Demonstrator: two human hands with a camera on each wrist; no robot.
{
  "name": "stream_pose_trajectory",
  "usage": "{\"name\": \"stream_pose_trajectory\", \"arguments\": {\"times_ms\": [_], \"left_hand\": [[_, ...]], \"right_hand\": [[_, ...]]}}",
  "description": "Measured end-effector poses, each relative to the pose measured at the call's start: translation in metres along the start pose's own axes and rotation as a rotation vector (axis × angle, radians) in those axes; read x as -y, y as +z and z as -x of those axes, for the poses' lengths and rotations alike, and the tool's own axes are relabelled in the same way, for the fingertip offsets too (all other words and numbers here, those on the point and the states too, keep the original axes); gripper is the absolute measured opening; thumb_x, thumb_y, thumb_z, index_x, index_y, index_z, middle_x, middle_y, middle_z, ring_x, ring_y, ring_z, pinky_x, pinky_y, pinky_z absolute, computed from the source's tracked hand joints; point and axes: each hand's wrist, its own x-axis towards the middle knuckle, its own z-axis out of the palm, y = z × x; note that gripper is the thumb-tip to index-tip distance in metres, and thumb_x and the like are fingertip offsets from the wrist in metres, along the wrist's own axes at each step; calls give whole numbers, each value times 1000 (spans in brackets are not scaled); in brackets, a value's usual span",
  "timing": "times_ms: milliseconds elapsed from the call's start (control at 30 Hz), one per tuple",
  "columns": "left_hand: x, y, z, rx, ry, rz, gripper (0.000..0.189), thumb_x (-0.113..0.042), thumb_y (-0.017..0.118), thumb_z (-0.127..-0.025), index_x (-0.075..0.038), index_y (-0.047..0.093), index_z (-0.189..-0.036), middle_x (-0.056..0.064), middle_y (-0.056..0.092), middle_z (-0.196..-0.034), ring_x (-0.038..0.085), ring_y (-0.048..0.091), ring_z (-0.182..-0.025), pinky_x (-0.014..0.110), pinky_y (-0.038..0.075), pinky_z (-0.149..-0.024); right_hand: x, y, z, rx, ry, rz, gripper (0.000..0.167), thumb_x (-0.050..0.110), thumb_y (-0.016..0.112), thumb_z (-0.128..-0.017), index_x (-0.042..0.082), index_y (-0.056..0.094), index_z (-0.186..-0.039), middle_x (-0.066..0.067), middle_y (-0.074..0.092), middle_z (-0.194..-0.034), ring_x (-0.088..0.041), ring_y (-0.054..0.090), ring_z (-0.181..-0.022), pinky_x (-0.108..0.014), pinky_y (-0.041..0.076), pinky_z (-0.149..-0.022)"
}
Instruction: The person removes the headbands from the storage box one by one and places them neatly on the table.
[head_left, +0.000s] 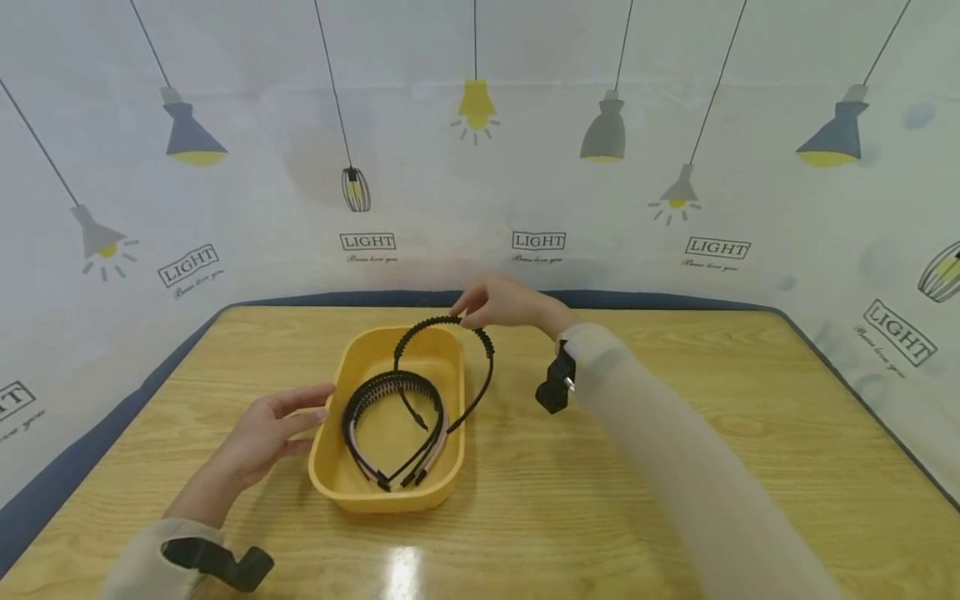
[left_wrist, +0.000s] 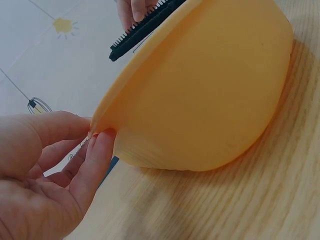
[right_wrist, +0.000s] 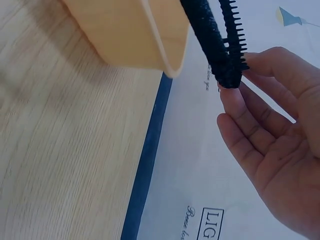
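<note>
A yellow plastic basin (head_left: 348, 497) stands on the table, left of the middle. My left hand (head_left: 258, 437) pinches its left rim, seen close up in the left wrist view, where the hand (left_wrist: 50, 165) has fingertips on either side of the lip. Between thumb and fingers, my right hand (head_left: 506, 302) holds a black toothed headband (head_left: 491, 367) by the top of its arch. This headband is upright at the basin's right side, its ends hanging down over the basin. Several more headbands (head_left: 349, 408), black and pinkish, lie together inside the basin.
The wood-grain table (head_left: 600, 500) has a dark blue border (head_left: 615, 298) along its back. Behind it rises a pale wall covering (head_left: 420, 183) printed with lamps and the word LIGHT. Black wrist mounts (head_left: 555, 383) are strapped over both sleeves.
</note>
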Motion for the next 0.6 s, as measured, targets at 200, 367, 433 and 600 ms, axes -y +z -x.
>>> {"name": "stream_pose_trajectory", "arguments": {"times_ms": [200,367,433,600], "left_hand": [[3,-1,-1,5,7,5,57,-20,59,-91,6,36,-137,20,39,-135,4,56,-99,35,51,-81],[2,-1,-1,2,4,-2,58,-22,59,-91,5,36,-137,21,39,-136,3,55,-100,35,51,-82],[3,-1,-1,3,8,-5,58,-22,59,-91,5,36,-137,21,39,-135,3,55,-100,35,51,-82],[4,-2,-2,5,16,-6,57,-21,59,-91,5,36,-137,21,39,-135,4,56,-100,36,51,-82]], "right_hand": [[-9,-10,11,-15,12,-38,26,9,61,-87,1,66,-111,-10,64,-106,-19,60,-91,-34,50,-80],[-19,-14,19,-40,31,-42,25,9,62,-87,1,66,-110,-11,64,-106,-20,60,-91,-34,51,-80],[-23,-15,22,-52,34,-38,25,8,63,-86,1,67,-109,-11,64,-105,-20,60,-91,-35,51,-80],[-30,-18,28,-61,41,-49,24,7,63,-86,0,67,-108,-13,65,-104,-21,61,-90,-36,51,-79]]}}
